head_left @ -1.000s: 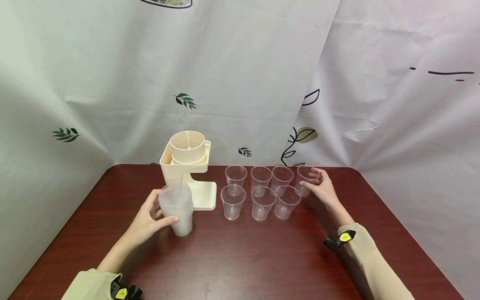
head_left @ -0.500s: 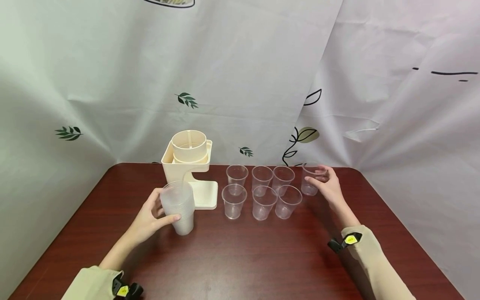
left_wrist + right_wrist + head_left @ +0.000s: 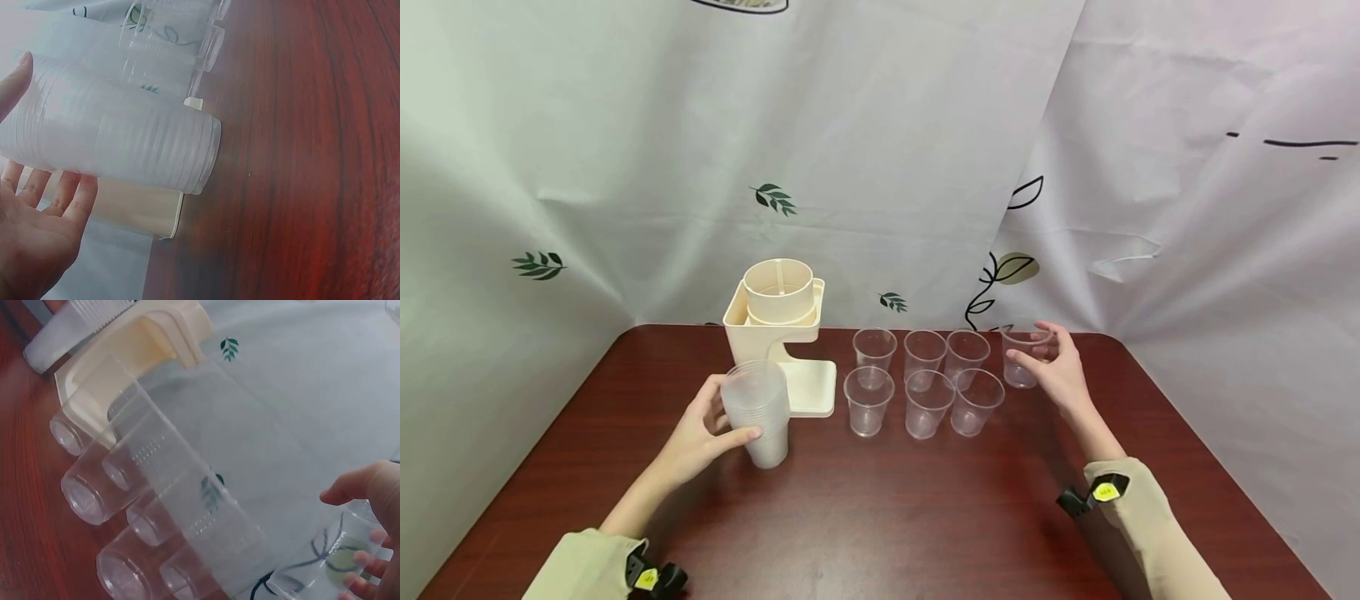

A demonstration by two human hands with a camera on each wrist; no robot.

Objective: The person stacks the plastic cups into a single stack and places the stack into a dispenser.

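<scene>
In the head view, the left hand (image 3: 696, 435) curls round a cloudy, ridged stack of plastic cups (image 3: 762, 421) before a smooth cream stand (image 3: 751, 343); six clear cups (image 3: 867, 410), tapered and thin-walled, stand in two rows on the glossy table (image 3: 880, 517) — and the outstretched right hand (image 3: 1058, 368) grips a single cup (image 3: 1019, 375) at their right. In the left wrist view, thumb and fingers flank the stack; in the right wrist view, they straddle the see-through single cup.

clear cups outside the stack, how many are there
7: front left cup, front middle cup, front right cup, back left cup, back middle cup, back right cup, and far right cup at the right hand.
</scene>
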